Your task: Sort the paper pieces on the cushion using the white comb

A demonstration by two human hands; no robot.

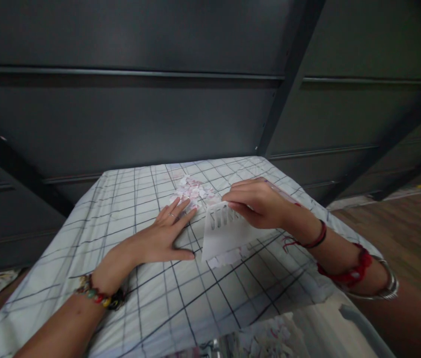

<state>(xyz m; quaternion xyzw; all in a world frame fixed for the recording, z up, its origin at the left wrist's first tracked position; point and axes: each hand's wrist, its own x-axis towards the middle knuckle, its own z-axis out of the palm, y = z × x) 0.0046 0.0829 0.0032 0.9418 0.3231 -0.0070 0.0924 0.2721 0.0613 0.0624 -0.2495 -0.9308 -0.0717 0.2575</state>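
My left hand [165, 233] lies with its fingers spread on the checked cloth. Its fingertips touch the near edge of a heap of torn paper scraps [191, 188], white and pinkish. My right hand [257, 203] grips the upper edge of a white, flat piece with a row of slots [220, 236]. It looks like a small dustpan, though I cannot be sure of its kind. The piece stands tilted just right of my left hand. More pale scraps [227, 258] show below its lower edge. My right fingers partly hide its far side.
A white cloth with dark grid lines [151, 288] covers the surface. Dark grey panels [151, 124] rise behind it. At the near edge sits a see-through container holding paper bits [270, 338]. Wooden floor [400, 223] shows on the right.
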